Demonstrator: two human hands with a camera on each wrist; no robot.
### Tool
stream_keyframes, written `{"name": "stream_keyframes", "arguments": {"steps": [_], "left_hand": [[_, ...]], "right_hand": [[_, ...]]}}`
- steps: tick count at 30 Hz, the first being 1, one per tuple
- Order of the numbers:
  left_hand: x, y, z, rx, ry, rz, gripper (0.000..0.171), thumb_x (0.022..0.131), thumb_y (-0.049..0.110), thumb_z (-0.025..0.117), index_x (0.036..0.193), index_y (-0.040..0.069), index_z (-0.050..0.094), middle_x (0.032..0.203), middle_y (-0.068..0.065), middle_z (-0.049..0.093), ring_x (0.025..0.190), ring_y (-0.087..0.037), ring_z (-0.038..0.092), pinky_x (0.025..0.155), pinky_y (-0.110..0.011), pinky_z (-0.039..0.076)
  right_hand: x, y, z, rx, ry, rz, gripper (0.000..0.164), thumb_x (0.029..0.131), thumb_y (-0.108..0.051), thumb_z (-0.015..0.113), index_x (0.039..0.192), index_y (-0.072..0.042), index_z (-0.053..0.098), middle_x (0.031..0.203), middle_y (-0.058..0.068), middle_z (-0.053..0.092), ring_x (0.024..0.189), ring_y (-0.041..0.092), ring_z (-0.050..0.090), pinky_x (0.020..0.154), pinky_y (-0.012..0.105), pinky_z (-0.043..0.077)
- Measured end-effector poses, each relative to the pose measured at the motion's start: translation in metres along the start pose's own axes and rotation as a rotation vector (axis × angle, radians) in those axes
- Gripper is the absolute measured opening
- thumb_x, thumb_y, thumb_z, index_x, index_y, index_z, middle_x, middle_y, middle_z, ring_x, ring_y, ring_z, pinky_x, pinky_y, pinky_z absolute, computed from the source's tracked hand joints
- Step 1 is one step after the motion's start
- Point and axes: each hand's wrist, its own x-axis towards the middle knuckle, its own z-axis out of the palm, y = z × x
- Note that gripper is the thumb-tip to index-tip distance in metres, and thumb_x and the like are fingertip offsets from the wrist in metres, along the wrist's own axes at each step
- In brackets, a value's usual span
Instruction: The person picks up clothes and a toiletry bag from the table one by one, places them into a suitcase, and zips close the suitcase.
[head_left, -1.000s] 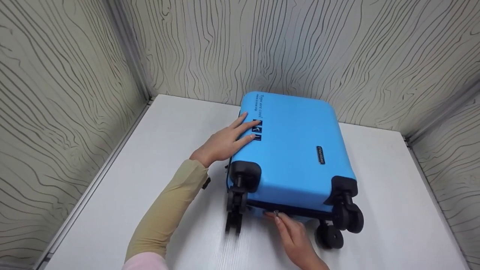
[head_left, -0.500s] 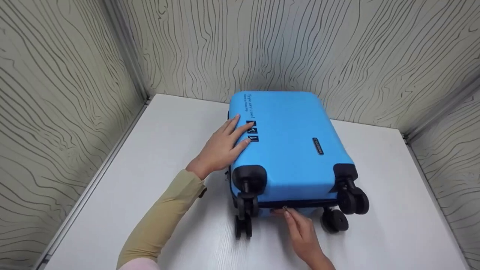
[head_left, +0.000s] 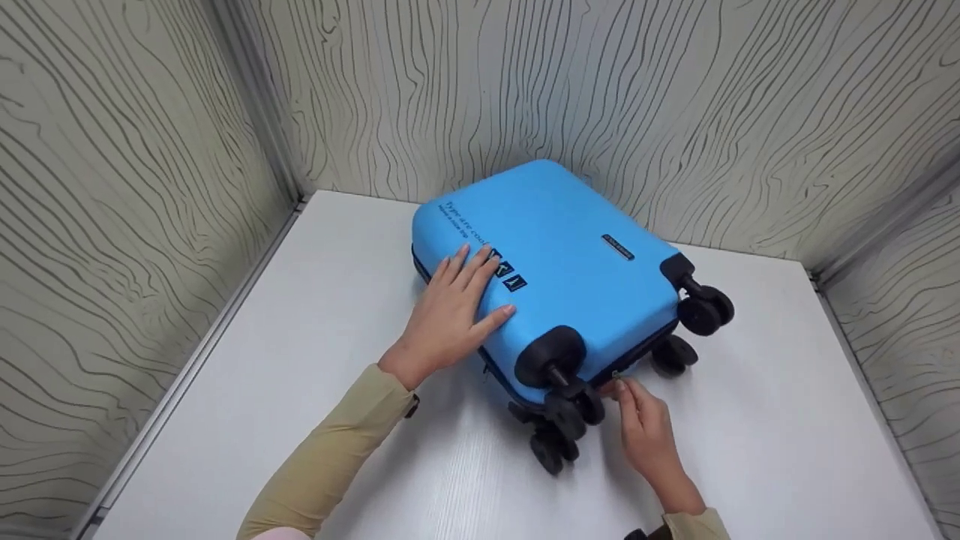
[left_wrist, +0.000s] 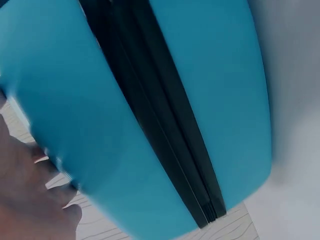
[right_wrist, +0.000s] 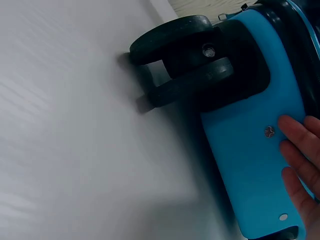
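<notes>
A blue hard-shell suitcase (head_left: 555,217) lies flat on the white table, its wheel end angled toward the front right. My left hand (head_left: 446,311) rests on its upper face with fingers spread, beside the small black pictograms (head_left: 514,282). At the wheel end, my right hand (head_left: 649,431) pinches a small metal zipper pull (head_left: 616,374) on the dark zipper band. The right wrist view shows other fingers (right_wrist: 300,145) lying against the blue lower shell. Along the suitcase's side runs the black zipper band (left_wrist: 160,110) in the left wrist view.
Black caster wheels (head_left: 551,442) stick out at the near corner, left of my right hand. Another caster (head_left: 705,307) juts from the right corner. The white table (head_left: 300,322) is enclosed by wood-grain-patterned panels (head_left: 420,90) at the back and sides.
The suitcase has turned counterclockwise, its wheel end swinging to the right. My right hand has moved right and farther back with the zipper pull, while my left hand stays on the upper face.
</notes>
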Motion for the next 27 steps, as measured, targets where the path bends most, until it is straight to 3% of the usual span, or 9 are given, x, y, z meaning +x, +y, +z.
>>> {"name": "stream_keyframes", "arguments": {"steps": [7,11,17,21,27], "left_hand": [[0.002,0.011,0.011,0.083,0.022,0.019,0.089,0.1,0.073,0.033,0.163,0.011,0.024,0.168,-0.01,0.02,0.154,-0.03,0.007,0.122,-0.039,-0.001],[0.005,0.022,0.019,0.169,0.045,0.014,0.102,0.09,0.079,0.049,0.163,0.013,0.024,0.166,-0.012,0.023,0.153,-0.034,0.014,0.122,-0.044,0.007],[0.015,0.039,0.031,0.321,0.076,0.003,0.111,0.079,0.073,0.072,0.162,0.015,0.027,0.162,-0.014,0.031,0.147,-0.037,0.027,0.119,-0.049,0.022],[0.021,0.045,0.041,0.382,0.114,-0.008,0.107,0.08,0.071,0.073,0.161,0.016,0.03,0.159,-0.013,0.036,0.143,-0.036,0.033,0.114,-0.05,0.029],[0.033,0.054,0.053,0.425,0.131,-0.048,0.104,0.081,0.074,0.068,0.161,0.02,0.03,0.159,-0.01,0.037,0.14,-0.033,0.034,0.112,-0.047,0.03]], "right_hand": [[0.032,0.021,-0.015,-0.095,0.018,0.093,0.032,0.111,-0.014,0.043,0.091,-0.007,0.066,0.08,-0.001,0.063,0.074,0.015,0.057,0.067,0.02,0.042],[0.052,0.033,-0.022,-0.087,0.043,0.104,0.033,0.112,-0.02,0.041,0.089,-0.006,0.06,0.076,0.002,0.055,0.07,0.018,0.049,0.065,0.024,0.038],[0.078,0.049,-0.028,-0.006,0.09,0.002,0.032,0.111,-0.013,0.04,0.088,-0.002,0.059,0.074,0.004,0.05,0.067,0.015,0.046,0.061,0.023,0.036],[0.092,0.047,-0.03,-0.008,0.115,-0.069,0.028,0.108,-0.003,0.041,0.089,0.002,0.06,0.073,0.003,0.05,0.065,0.011,0.045,0.059,0.02,0.035],[0.109,0.037,-0.036,-0.109,0.127,-0.131,0.023,0.105,0.005,0.04,0.088,0.005,0.056,0.072,0.002,0.047,0.066,0.007,0.041,0.06,0.02,0.033]]}}
